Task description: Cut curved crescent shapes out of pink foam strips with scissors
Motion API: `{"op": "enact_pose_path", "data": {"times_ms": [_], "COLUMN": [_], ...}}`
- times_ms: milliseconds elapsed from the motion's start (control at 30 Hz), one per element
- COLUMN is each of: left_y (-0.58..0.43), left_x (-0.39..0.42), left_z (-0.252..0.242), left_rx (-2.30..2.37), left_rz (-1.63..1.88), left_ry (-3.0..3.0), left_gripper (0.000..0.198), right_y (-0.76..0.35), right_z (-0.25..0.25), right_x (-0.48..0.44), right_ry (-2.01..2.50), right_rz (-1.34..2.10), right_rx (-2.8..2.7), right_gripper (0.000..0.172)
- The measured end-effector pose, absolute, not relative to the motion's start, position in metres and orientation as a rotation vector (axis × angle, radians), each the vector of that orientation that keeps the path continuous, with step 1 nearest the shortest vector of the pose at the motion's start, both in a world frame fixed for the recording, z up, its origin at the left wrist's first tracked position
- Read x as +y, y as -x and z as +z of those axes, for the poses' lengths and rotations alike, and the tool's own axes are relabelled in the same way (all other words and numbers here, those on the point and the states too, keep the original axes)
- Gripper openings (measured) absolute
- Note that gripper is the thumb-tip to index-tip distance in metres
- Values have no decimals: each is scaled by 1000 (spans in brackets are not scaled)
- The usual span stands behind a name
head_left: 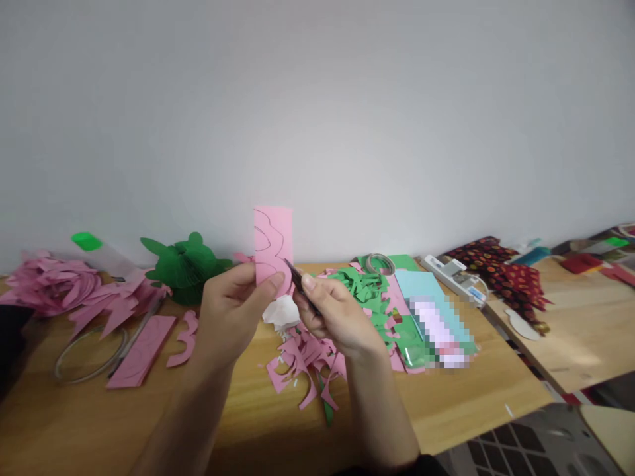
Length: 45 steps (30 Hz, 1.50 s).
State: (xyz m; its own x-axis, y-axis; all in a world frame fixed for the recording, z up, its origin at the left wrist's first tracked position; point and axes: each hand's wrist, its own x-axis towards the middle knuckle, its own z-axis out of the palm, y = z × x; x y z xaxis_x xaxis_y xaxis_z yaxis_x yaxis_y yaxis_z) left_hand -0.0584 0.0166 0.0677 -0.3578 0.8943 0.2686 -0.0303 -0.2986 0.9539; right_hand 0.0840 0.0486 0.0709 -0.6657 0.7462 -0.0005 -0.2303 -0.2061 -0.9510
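My left hand (231, 314) pinches the lower part of a pink paper strip (275, 231) held upright, with curved pen lines drawn on it. In my right hand (335, 314) is a pair of dark scissors (299, 283), whose blades meet the strip's right edge just above my left thumb. How far the blades are apart I cannot tell. Below the strip lies a crumpled white paper (282, 312). Pink paper scraps (302, 360) are heaped on the table under my hands. To the left are a folded pink strip (141, 350) and a cut pink curved piece (186, 340).
Green paper scraps (364, 287), a tape roll (380, 264) and blue paper (421, 291) lie at right, beside a white power strip (456, 277). A green paper figure (183, 264), pink paper flower (54, 284) and clear tape ring (64, 370) are at left. A wall stands behind.
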Motion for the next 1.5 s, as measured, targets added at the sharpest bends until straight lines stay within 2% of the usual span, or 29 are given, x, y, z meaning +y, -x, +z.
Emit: {"op": "enact_pose_path", "data": {"times_ms": [633,1267,1500], "left_y": [61,58,59], "left_x": [18,19,19], "left_z": [68,73,73], "left_rx": [1308,1297,1201], "left_rz": [1649,1617,1630], "left_ry": [-1277,-1306,-1273], "left_gripper": [20,22,15], "right_y": [-87,-85,-86], "right_z": [70,66,69], "right_x": [51,50,51], "right_ry": [689,668,626], "right_rz": [1903,1893,1907], "right_rx": [-1456,-1443,-1412], "right_gripper": [52,49,50]}}
